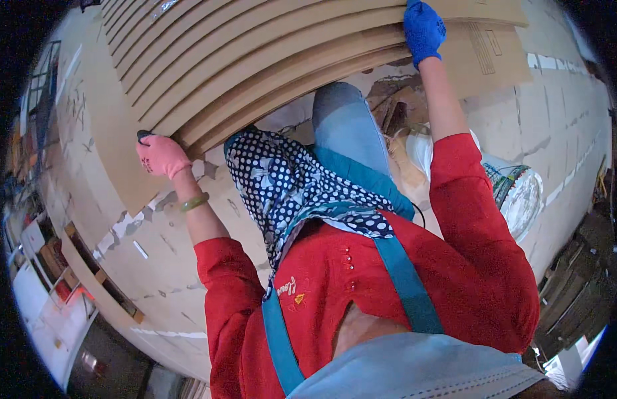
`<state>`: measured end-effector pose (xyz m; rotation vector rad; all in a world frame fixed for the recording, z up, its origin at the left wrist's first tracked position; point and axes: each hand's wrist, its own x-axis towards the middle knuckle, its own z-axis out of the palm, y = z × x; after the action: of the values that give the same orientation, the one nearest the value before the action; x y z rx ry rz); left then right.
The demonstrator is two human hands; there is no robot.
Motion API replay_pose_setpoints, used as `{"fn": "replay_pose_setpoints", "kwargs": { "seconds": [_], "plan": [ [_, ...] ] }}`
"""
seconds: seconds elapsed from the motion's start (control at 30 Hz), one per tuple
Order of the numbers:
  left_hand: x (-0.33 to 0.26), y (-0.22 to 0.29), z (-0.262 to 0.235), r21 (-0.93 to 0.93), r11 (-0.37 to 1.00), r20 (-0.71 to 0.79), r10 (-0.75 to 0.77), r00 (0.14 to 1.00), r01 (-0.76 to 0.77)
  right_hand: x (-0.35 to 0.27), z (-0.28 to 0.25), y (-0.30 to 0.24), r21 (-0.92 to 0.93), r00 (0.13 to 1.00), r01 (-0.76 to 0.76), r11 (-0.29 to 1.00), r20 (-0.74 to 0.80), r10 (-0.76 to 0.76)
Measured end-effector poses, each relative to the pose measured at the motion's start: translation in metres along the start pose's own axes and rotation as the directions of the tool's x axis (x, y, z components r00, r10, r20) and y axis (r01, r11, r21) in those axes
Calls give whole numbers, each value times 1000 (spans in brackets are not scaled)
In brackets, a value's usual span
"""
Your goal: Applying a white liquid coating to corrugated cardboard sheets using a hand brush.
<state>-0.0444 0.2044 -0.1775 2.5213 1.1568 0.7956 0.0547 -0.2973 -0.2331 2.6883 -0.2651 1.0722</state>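
A thick stack of brown cardboard sheets (255, 60) spans the top of the view, its layered edges facing me. My left hand (162, 156), in a pink glove, is closed on the stack's lower left corner, with a small dark thing at its thumb. A green bangle sits on that wrist. My right hand (423, 30), in a blue glove, grips the stack's edge at the upper right, arm stretched out in a red sleeve.
A concrete floor (155, 266) with marks lies below. A white sack (521, 196) sits at the right, and dark wooden pallets (578, 292) beyond it. Shelving and boxes (49, 266) line the left. A dotted scarf (288, 186) and teal straps hang in front of me.
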Motion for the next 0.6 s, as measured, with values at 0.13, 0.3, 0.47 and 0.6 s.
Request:
{"fn": "replay_pose_setpoints", "kwargs": {
  "seconds": [0.13,0.3,0.47,0.6],
  "plan": [
    [11,-31,12,101,992,-85,85,993,-76,6,-20,-22,152,967,-204,967,187,175],
    [23,-15,-19,170,950,283,208,936,-263,2,4,4,-90,994,-45,995,95,54],
    [40,-37,-50,117,968,286,181,941,-222,18,17,44,441,982,-125,888,186,46],
    [51,-129,-24,-119,905,453,416,789,-408,9,-54,-2,344,901,183,921,315,-297]
  ]
}}
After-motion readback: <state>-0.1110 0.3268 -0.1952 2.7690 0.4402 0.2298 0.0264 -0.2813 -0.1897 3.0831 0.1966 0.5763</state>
